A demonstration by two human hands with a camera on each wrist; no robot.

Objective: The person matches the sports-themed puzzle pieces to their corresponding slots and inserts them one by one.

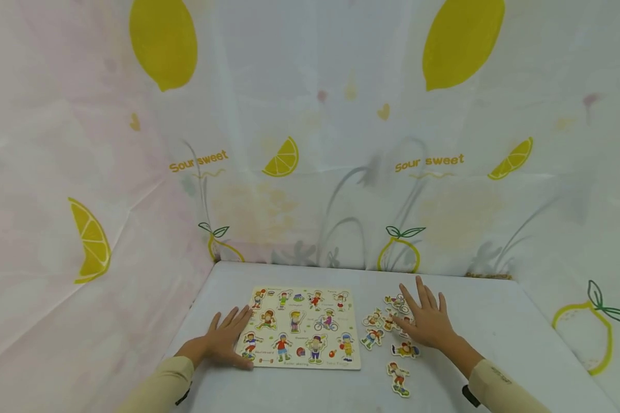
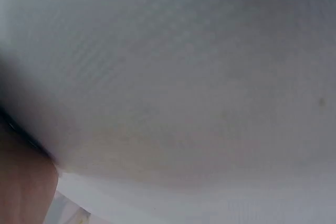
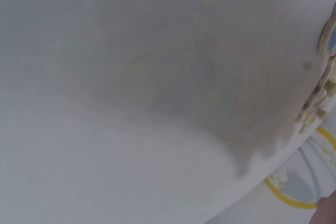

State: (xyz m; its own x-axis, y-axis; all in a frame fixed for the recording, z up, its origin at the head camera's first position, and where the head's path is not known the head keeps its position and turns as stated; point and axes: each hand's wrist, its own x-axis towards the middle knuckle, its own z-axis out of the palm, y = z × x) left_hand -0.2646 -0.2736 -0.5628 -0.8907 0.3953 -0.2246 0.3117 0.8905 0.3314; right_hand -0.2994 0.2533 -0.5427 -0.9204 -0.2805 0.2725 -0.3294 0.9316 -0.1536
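Observation:
A cream puzzle board [image 1: 305, 355] lies on the table, showing several cartoon figures playing sports. My left hand [image 1: 222, 339] rests at its left side, fingers straight and thumb at the lower left corner. To the right of the board, loose puzzle pieces shaped like figures lie in a cluster. My right hand [image 1: 430, 322] is spread at the right of them, its thumb and fingers overlapping some pieces. A blue-shirted piece [image 1: 373, 338] sits near the board, a piece lying sideways [image 1: 405, 349] below the hand, and a skateboarder piece [image 1: 398, 379] nearest me.
The white table [image 1: 491, 338] carries the board and pieces. Behind and beside it hangs a cloth backdrop [image 1: 315, 201] printed with lemons. In the right wrist view, the edges of some pieces [image 3: 315, 100] show at the right; the left wrist view shows mostly shaded tabletop [image 2: 184, 103].

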